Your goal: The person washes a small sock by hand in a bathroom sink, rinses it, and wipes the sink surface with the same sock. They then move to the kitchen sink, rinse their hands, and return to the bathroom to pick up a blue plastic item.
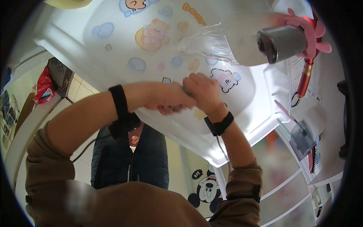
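Over a white washbasin with cartoon decals, both hands meet and touch. My left hand has its fingers curled beneath, and a small shiny patch shows among them. My right hand is bent into a fist against the left hand's thumb side. A sliver of something dark grey shows between the two, too blurred to name. Beyond them, a crumpled clear plastic bag lies in the basin. To its right is a grey metal cylinder with a pink petal-like piece around its far end.
On the right ledge lie a red-handled tool, a grey translucent cup and a comb. A red plastic bag sits at far left. Black straps circle both wrists, with thin cables trailing from them.
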Motion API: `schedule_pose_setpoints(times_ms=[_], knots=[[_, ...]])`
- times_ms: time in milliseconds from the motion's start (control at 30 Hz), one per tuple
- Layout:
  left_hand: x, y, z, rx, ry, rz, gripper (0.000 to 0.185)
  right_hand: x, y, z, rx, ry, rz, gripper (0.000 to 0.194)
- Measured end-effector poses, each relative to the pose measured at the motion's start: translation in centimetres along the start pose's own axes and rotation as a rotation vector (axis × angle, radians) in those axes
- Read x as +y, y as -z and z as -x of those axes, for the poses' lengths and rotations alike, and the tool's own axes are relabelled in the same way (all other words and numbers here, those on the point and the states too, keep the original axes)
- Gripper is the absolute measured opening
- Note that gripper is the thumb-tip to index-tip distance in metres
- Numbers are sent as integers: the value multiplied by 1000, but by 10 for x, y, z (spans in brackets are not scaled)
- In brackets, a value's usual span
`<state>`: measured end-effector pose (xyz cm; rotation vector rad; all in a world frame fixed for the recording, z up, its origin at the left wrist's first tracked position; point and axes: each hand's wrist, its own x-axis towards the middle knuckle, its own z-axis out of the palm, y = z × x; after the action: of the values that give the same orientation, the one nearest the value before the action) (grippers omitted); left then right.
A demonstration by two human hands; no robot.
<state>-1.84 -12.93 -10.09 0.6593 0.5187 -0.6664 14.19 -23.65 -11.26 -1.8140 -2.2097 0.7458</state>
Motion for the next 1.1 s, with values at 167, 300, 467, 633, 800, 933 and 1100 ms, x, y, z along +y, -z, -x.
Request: schedule_pose_setpoints(times_ms=[167,300,467,633,800,933,1100], knots=[[2,11,12,704,-408,-1506,13,-24,-4,-10,-61,-338,-249,10],[12,14,14,656,-490,-1672,10,-39,-1,-7,-187,-710,-1037,18],[19,23,14,640,-669,-1820,12,-45,4,-4,-418,-662,-1130,17],[19,33,32,740,-462,-1628,26,-38,12,-22,-110,-511,-720,20],[27,36,48,958,-723,-1067,45,-30,41,-47,298,-575,-1013,46],[33,32,38,1024,-992,-592,43,-36,57,-74,522,-344,-774,44],[27,18,30,842,-857,120,26,-38,64,-72,477,-554,-722,36]])
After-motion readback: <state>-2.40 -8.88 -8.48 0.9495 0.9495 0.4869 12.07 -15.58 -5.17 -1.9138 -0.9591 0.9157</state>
